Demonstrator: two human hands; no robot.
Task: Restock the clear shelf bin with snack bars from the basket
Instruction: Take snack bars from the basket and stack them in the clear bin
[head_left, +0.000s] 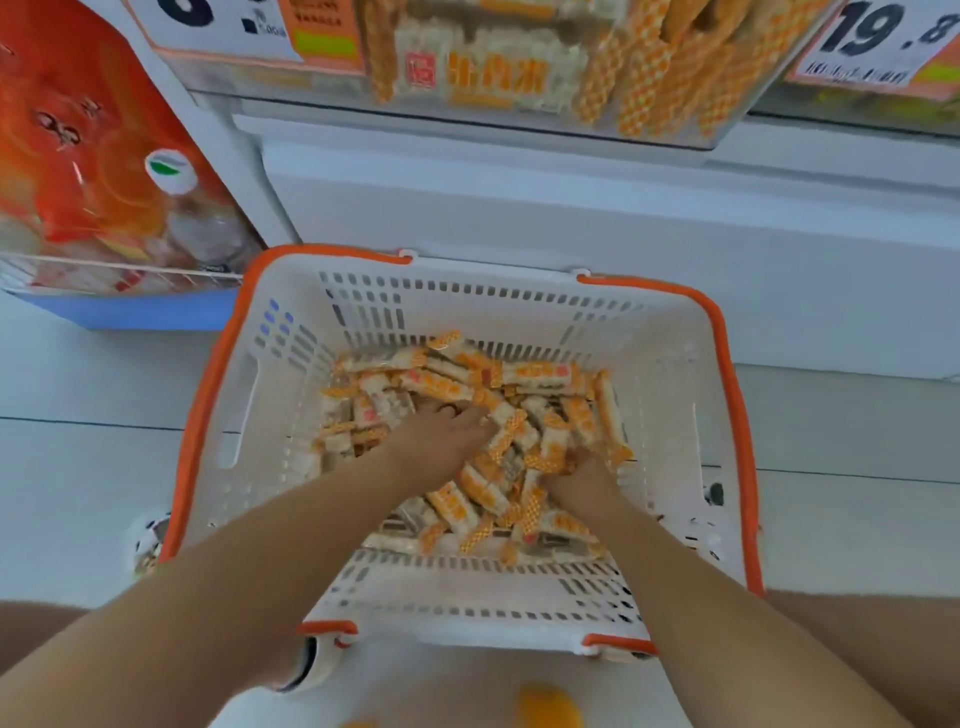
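Both hands down in the white slotted plastic basket with orange handles (670, 332), buried in the heap of orange-and-white wrapped snack bars (467, 384) on its bottom. Left hand (441, 431) spread flat on the bars; right hand (579, 475) half hidden, grip unclear. Clear plastic shelf bin (519, 67) up above the basket, partly stocked.

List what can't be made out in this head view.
- Fingertips of the left hand and right hand: buried in the snack bars, so neither grip shows.
- Basket floor: covered by bars.
- Clear shelf bin: cut off by the top edge; fill level unknown.
- Price tag: cropped, small print blurred.
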